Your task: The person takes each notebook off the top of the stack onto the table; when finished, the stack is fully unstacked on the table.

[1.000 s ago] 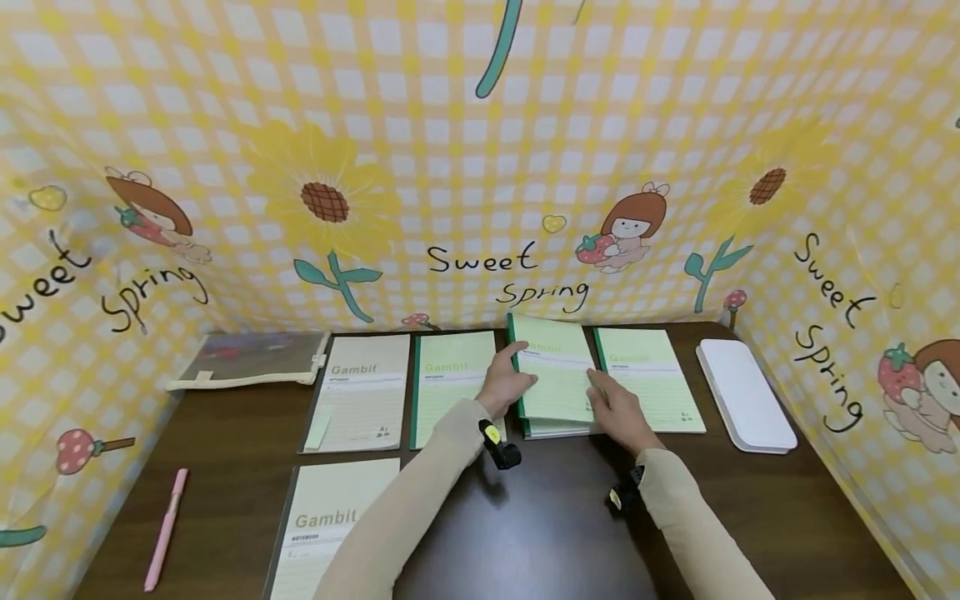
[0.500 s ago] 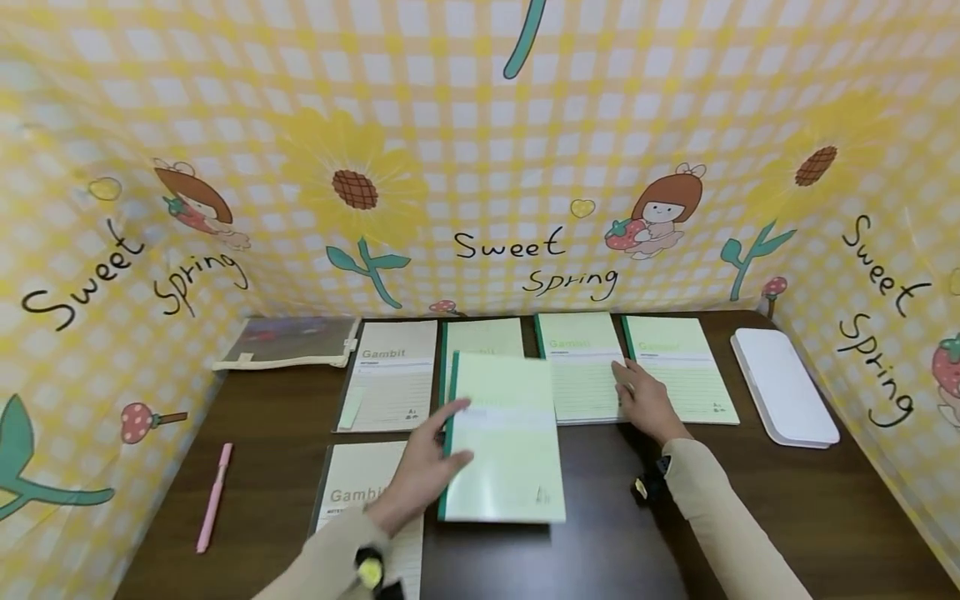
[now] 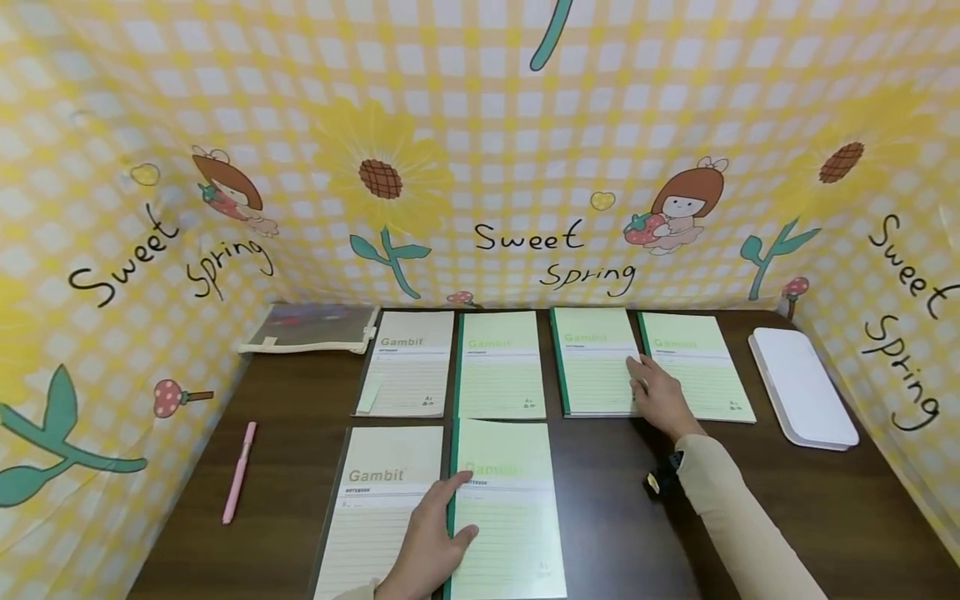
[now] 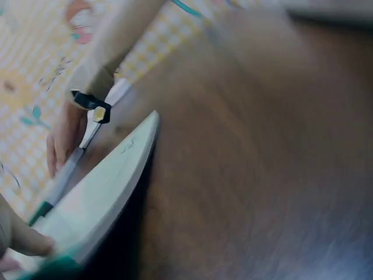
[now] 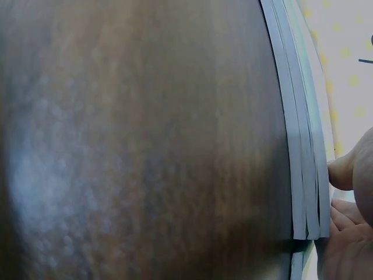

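Note:
My left hand (image 3: 429, 537) grips a pale green notebook (image 3: 512, 533) by its dark green spine, thumb and forefinger over the cover. In the left wrist view this notebook (image 4: 108, 189) is tilted, with dark shadow under its edge. Left of it lies a grey-spined Gambit notebook (image 3: 386, 525). My right hand (image 3: 662, 402) touches the right edge of a stack of green-spined notebooks (image 3: 596, 383) with relaxed fingers. The right wrist view shows the stacked page edges (image 5: 300, 134) close to the thumb (image 5: 342, 174).
Another green notebook (image 3: 498, 375) and a grey one (image 3: 408, 375) bearing a sticky strip (image 3: 369, 394) lie in the back row. Right of the stack are another green notebook (image 3: 697, 375) and a white case (image 3: 802, 387). A mesh pouch (image 3: 315, 325) and pink pen (image 3: 240, 475) lie left.
My left hand has taken the top green notebook off the stack and brought it left and toward me, beside the front grey notebook. The right hand stays by the stack. The view has shifted.

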